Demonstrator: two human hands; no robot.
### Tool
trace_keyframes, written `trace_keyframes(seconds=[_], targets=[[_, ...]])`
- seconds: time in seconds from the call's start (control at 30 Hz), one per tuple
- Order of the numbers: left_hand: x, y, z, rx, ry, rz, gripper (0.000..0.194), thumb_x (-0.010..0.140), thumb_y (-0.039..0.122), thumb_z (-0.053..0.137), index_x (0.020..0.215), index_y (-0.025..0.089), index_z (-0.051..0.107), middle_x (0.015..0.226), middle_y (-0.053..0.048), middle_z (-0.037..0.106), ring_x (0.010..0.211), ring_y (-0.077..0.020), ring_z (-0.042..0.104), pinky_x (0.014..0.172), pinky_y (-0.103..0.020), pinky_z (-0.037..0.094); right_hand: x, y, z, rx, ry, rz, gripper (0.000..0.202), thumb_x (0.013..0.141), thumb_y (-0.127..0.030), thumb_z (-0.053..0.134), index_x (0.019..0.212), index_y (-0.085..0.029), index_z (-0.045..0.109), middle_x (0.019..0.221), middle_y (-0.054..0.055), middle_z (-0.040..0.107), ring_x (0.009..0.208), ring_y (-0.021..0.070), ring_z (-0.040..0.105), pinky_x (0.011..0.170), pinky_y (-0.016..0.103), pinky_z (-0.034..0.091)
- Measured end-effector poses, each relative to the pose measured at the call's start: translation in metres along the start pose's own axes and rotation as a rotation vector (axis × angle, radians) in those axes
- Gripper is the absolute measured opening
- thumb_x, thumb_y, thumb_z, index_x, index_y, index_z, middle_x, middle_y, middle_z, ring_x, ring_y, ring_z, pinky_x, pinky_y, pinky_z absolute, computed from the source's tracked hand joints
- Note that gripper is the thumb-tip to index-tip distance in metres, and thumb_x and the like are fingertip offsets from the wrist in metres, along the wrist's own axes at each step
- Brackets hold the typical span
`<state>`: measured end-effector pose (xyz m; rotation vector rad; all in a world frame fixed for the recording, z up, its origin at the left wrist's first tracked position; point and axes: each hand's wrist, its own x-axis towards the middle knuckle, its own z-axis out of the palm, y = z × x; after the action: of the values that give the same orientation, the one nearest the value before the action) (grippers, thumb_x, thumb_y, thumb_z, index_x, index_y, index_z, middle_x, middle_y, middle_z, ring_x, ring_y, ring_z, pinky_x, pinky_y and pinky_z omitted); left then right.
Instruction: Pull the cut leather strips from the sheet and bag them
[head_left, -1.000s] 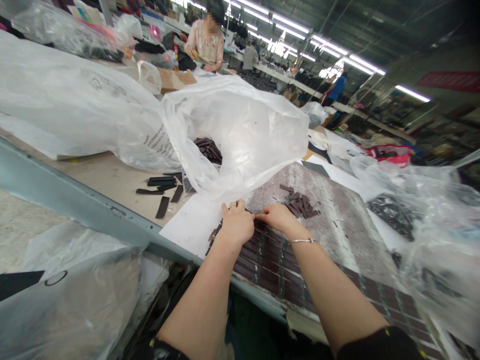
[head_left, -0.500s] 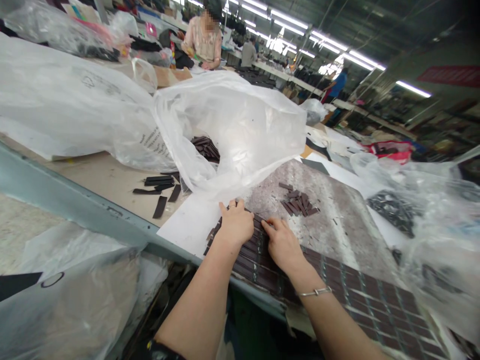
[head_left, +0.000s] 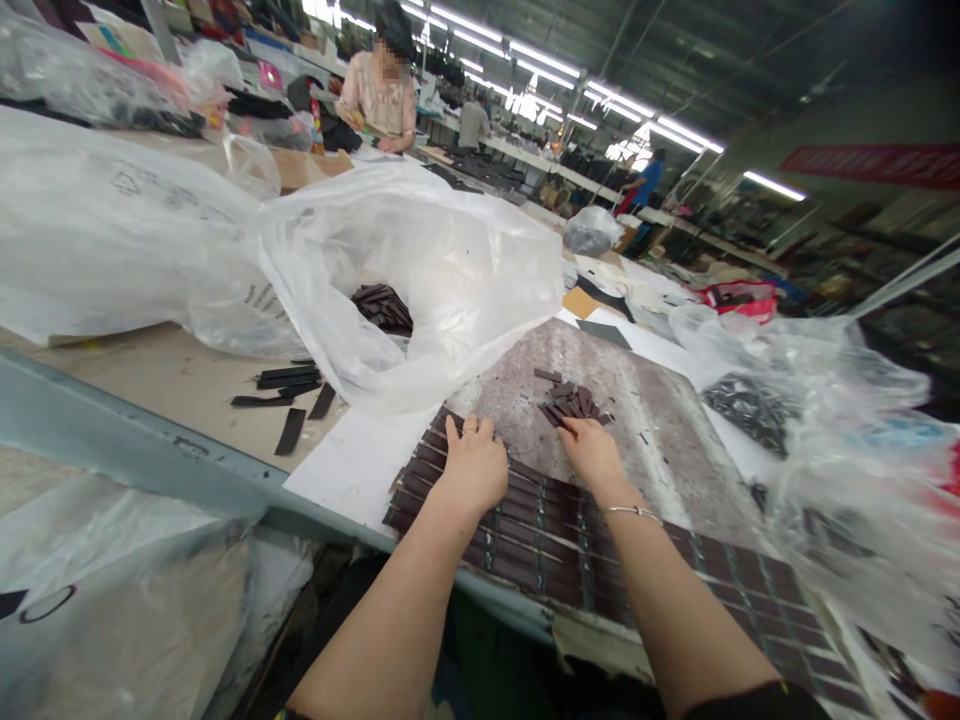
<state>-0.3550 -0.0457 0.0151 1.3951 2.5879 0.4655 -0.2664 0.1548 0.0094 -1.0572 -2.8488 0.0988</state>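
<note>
My left hand (head_left: 476, 468) lies with fingers spread on the far edge of rows of flat dark brown strips (head_left: 551, 545), set side by side along the table's near edge. My right hand (head_left: 592, 455) is at the near side of a loose pile of small brown strips (head_left: 576, 400). Its thumb and fingertips are drawn together on a strip at the pile's edge, partly hidden by the fingers. Beyond my left hand a large white plastic bag (head_left: 480, 260) lies with its mouth facing me, and more brown strips (head_left: 382, 308) show inside.
Several black strips (head_left: 289, 380) lie on the table at the left, beside a white sheet (head_left: 345, 465). Clear plastic bags (head_left: 847, 480) crowd the right side. The teal table edge (head_left: 187, 450) runs along the front left. A co-worker (head_left: 382, 95) is at the far side.
My right hand has left the laid rows and moved up to the loose pile. My left hand stays over the rows, its fingers more spread. The whole view has shifted slightly.
</note>
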Motion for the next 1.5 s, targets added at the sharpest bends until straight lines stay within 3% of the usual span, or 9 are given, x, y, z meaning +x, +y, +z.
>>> trace_keyframes(seconds=[0.23,0.47,0.7,0.83,0.93,1.1,1.37,1.5], targets=[[0.0,0.001,-0.002,0.002,-0.007,0.061,0.027,0.079,0.019,0.043,0.093,0.018,0.066,0.109,-0.011,0.052,0.105,-0.028,0.043,0.092,-0.05,0.034,0.008,-0.007,-0.003,-0.167,-0.118,0.05,0.032,0.086,-0.032,0.044,0.108,-0.024,0.066,0.108,0.01,0.062,0.096,0.0232,0.059,0.078,0.033,0.046],[0.0,-0.001,-0.003,-0.02,-0.031,0.067,0.028,0.079,0.02,0.045,0.093,0.023,0.068,0.111,-0.009,0.052,0.105,-0.0278,0.042,0.089,-0.048,0.034,0.026,0.0,-0.007,-0.054,-0.198,0.151,0.032,0.073,-0.033,0.055,0.1,-0.023,0.069,0.098,0.007,0.069,0.09,0.0234,0.061,0.073,0.031,0.044],[0.0,-0.004,-0.004,-0.042,-0.036,0.071,0.029,0.079,0.021,0.045,0.093,0.027,0.069,0.109,-0.008,0.053,0.103,-0.0273,0.043,0.09,-0.051,0.033,0.015,0.0,-0.003,0.367,-0.171,0.086,0.028,0.076,-0.042,0.052,0.085,-0.02,0.066,0.079,0.002,0.066,0.074,0.0167,0.059,0.063,0.025,0.044],[-0.001,-0.003,-0.006,-0.044,-0.051,0.058,0.031,0.079,0.019,0.044,0.095,0.027,0.069,0.109,-0.008,0.053,0.104,-0.0271,0.043,0.093,-0.053,0.031,-0.006,0.006,-0.01,0.615,-0.372,0.05,0.032,0.079,-0.046,0.048,0.084,-0.017,0.062,0.072,0.002,0.061,0.065,0.0143,0.057,0.057,0.023,0.044],[-0.001,-0.003,-0.007,-0.052,-0.057,0.052,0.032,0.079,0.018,0.044,0.096,0.027,0.069,0.109,-0.008,0.054,0.104,-0.0269,0.044,0.095,-0.055,0.029,-0.018,0.007,-0.015,0.592,-0.514,-0.031,0.033,0.078,-0.047,0.049,0.082,-0.017,0.064,0.063,-0.001,0.057,0.057,0.0123,0.051,0.055,0.023,0.041],[0.0,-0.005,-0.006,-0.06,-0.03,0.074,0.031,0.078,0.017,0.044,0.093,0.026,0.069,0.105,-0.007,0.056,0.102,-0.0269,0.046,0.095,-0.062,0.026,-0.025,0.0,-0.017,0.569,-0.597,-0.085,0.031,0.077,-0.043,0.051,0.078,-0.017,0.066,0.064,0.0,0.058,0.06,0.0125,0.05,0.058,0.023,0.04],[0.0,-0.003,-0.008,-0.062,-0.08,0.038,0.03,0.08,0.019,0.044,0.095,0.027,0.068,0.11,-0.007,0.055,0.108,-0.0268,0.044,0.103,-0.064,0.016,-0.019,-0.008,-0.015,0.439,-0.597,-0.042,0.026,0.074,-0.037,0.052,0.074,-0.017,0.068,0.059,0.0,0.057,0.056,0.0125,0.049,0.054,0.023,0.037],[0.0,-0.003,-0.006,-0.061,-0.05,0.047,0.03,0.079,0.018,0.044,0.094,0.028,0.069,0.107,-0.007,0.055,0.106,-0.027,0.045,0.102,-0.067,0.014,-0.012,-0.009,-0.014,0.364,-0.567,-0.043,0.025,0.072,-0.036,0.052,0.067,-0.016,0.067,0.052,-0.002,0.051,0.053,0.0119,0.045,0.05,0.023,0.032]])
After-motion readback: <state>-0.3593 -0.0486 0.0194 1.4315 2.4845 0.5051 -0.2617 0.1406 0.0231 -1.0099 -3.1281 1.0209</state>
